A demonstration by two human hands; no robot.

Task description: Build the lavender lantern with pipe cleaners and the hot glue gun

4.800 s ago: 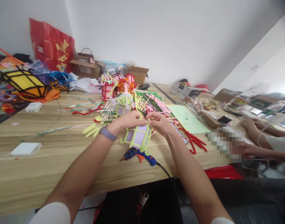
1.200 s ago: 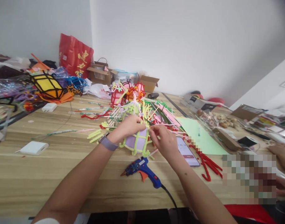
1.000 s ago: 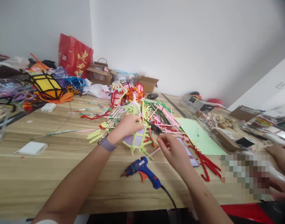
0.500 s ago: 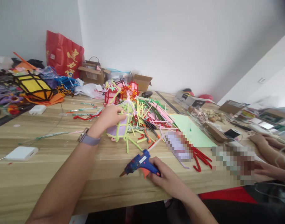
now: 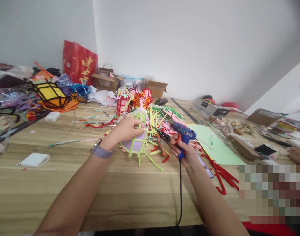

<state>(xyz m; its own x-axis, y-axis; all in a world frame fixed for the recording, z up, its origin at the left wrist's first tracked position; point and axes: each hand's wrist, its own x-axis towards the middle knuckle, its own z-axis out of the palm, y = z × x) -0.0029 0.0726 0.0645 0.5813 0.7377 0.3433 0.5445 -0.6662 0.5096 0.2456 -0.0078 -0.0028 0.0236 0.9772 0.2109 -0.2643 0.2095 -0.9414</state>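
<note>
My left hand is closed on a small purple lantern framed with lime-green pipe cleaners, holding it tilted on the wooden table. My right hand grips a blue hot glue gun with an orange trigger, raised off the table, its nozzle pointing left toward the lantern. Its black cord hangs down over the front edge. A pile of coloured pipe cleaners lies just behind both hands.
A phone and red pipe cleaners lie right of my right hand, beside a green sheet. White chargers sit at left. Finished lanterns, a red bag and cardboard boxes line the back. Another person's hand rests far right.
My right hand let go of the lantern, reached down to the glue gun on the table, took hold of it and lifted it up beside the lantern. My left hand kept the lantern.
</note>
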